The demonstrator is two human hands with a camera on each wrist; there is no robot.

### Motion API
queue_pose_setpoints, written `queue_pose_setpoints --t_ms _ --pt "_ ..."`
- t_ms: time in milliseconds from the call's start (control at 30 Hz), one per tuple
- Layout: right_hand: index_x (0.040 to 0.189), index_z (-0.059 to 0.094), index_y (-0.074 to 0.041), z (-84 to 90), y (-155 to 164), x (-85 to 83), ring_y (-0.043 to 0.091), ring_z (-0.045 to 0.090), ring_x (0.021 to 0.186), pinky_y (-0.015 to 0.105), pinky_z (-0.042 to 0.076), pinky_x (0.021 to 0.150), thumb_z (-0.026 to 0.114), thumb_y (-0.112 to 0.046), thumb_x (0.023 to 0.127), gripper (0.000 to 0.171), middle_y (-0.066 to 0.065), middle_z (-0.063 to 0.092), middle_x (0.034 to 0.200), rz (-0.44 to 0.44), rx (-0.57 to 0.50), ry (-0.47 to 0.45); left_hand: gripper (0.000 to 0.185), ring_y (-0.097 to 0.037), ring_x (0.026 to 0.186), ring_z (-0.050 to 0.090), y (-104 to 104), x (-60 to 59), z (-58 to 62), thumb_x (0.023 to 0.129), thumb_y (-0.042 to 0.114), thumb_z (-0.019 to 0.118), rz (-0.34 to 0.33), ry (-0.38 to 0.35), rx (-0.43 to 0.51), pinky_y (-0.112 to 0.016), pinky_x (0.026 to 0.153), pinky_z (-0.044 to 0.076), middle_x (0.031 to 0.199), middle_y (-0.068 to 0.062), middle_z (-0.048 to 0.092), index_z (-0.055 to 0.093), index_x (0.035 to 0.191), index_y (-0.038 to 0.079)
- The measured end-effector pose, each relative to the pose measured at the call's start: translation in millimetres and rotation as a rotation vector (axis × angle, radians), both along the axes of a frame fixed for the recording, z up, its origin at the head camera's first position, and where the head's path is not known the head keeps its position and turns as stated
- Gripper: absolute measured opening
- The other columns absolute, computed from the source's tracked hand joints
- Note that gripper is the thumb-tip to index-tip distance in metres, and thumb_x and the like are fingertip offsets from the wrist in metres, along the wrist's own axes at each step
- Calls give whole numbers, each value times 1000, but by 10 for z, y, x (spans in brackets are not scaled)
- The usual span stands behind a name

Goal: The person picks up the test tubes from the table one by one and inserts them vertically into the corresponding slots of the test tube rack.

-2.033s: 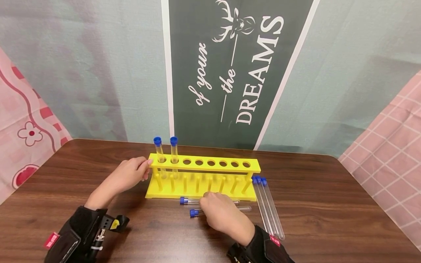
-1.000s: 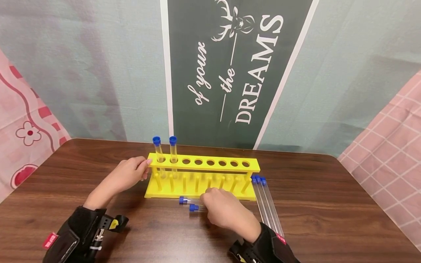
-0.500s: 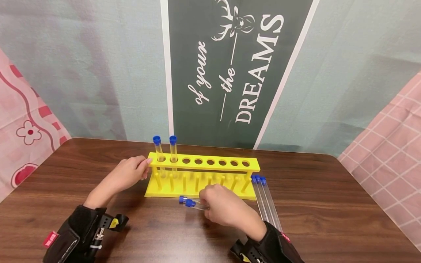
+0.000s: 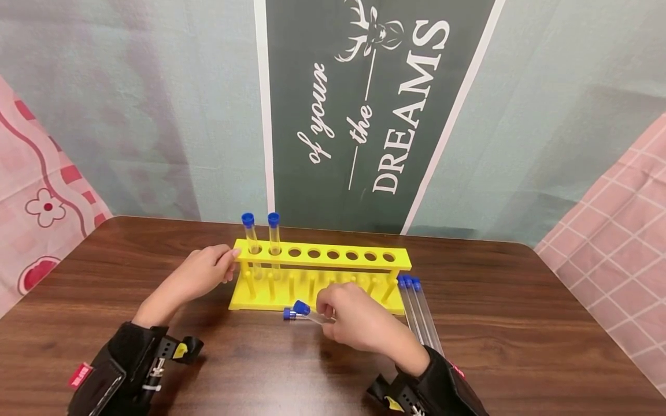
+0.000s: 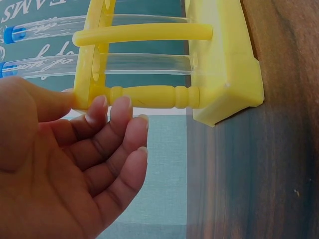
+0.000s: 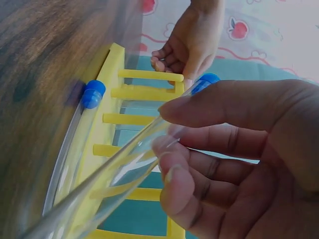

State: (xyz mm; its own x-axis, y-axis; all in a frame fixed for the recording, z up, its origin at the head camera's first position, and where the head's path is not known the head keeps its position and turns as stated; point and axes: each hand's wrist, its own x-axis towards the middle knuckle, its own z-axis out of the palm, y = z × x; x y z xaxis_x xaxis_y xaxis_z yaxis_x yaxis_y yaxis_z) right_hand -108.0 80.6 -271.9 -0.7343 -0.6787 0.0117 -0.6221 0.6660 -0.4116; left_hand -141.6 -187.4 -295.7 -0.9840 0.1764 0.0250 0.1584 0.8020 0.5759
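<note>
A yellow test-tube rack (image 4: pixel 322 258) stands mid-table with two blue-capped tubes (image 4: pixel 274 232) upright in its leftmost holes. My left hand (image 4: pixel 207 271) holds the rack's left end; in the left wrist view the thumb and fingertips (image 5: pixel 112 104) pinch the top plate of the rack (image 5: pixel 149 94) by its corner post. My right hand (image 4: pixel 354 320) grips a clear tube (image 4: pixel 312 315), lifted off the table with its blue cap (image 4: pixel 300 307) tilted up and left. In the right wrist view this tube (image 6: pixel 124 164) lies between thumb and fingers. A second tube (image 4: pixel 289 314) lies in front of the rack.
Three more capped tubes (image 4: pixel 420 315) lie side by side on the brown wooden table (image 4: pixel 520 346), right of the rack. A curtain with a dark banner (image 4: pixel 364 115) hangs behind the table. The rack's other holes (image 4: pixel 351 255) hold nothing.
My right hand closed on the nearer of the two lying tubes and raised it, cap end first, toward the rack. The left hand and the rack stayed put.
</note>
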Motion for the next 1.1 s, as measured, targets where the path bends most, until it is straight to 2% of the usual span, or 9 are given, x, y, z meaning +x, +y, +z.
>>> queue_pose_setpoints --t_ms 500,767,1100 --pt "79 60 -4 76 48 28 10 47 62 21 41 55 69 0 73 12 -2 54 71 -6 -95 2 29 -17 57 42 2 1 0 99 20 39 -16 24 -6 -30 54 35 65 -3 49 52 80 2" --pt "79 59 -5 104 74 30 8 47 61 20 43 55 68 1 74 13 -2 54 73 22 -152 16 30 -17 56 40 8 1 0 99 21 38 -9 19 -10 -30 54 34 64 -3 49 51 78 4" --pt "80 58 -5 131 94 36 8 48 60 19 43 57 67 0 76 11 -4 53 71 43 -168 20 30 -17 56 40 -1 2 1 99 20 38 -23 32 -14 -30 54 34 64 -2 49 52 79 3"
